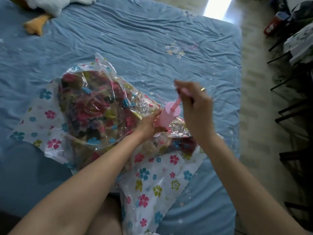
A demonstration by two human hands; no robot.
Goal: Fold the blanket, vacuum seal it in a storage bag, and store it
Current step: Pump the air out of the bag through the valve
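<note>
Plush toy (42,7) upper left on bed (135,31). Bag (50,122) mid-frame, flower print, blanket (88,106) inside, plastic crinkled over it. Left hand (149,122) grips pink pump (167,116) barrel, pump upright on bag. Right hand (194,99) just right of it, clenched round plunger handle (184,90), plunger drawn up. Dark racks (291,99) far right.

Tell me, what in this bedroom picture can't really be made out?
Head view only:
- Where the pink pump meets the storage bag: hidden by the left hand and crinkled plastic.
- Pump handle: motion-blurred inside the right hand, so its grip there is unclear.
- Blanket: its folds are obscured by glare and the printed flowers.
- Plush toy: cut off by the top edge.
- Dark rack at right: dim, its contents unreadable.
</note>
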